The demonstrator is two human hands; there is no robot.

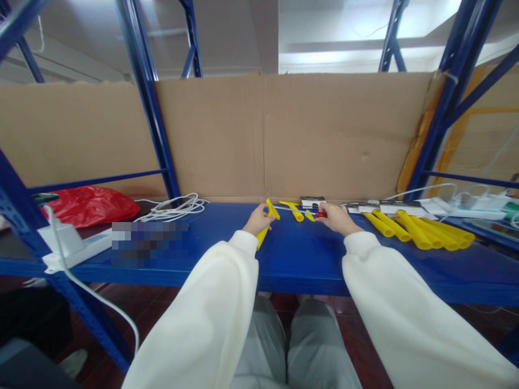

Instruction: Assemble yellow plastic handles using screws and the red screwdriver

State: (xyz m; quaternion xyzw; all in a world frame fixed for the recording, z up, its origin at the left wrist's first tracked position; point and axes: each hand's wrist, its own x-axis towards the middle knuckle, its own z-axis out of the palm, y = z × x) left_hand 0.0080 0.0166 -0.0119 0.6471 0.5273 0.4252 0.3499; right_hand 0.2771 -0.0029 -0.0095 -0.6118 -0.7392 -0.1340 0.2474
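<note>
My left hand (258, 220) is closed around a yellow T-shaped piece with a tube-like handle (263, 236), held tilted over the blue shelf top. In my right hand (335, 217) is a screwdriver (321, 214) with a red handle. Its long thin shaft points left, and the tip is at the head of the yellow piece; whether it sits inside a screw is too small to tell. Between my hands, further back, lies another yellow T-shaped piece (298, 215). Beside it are a small yellow part (310, 216) and a black-and-white card (313, 202).
Several yellow tube handles (417, 231) lie in a row at right, with packaging cards (399, 207) behind. At left are a power strip (87, 249), coiled white cable (178, 208) and a red plastic bag (95, 205). A cardboard wall (211, 135) and blue posts (148, 97) bound the shelf.
</note>
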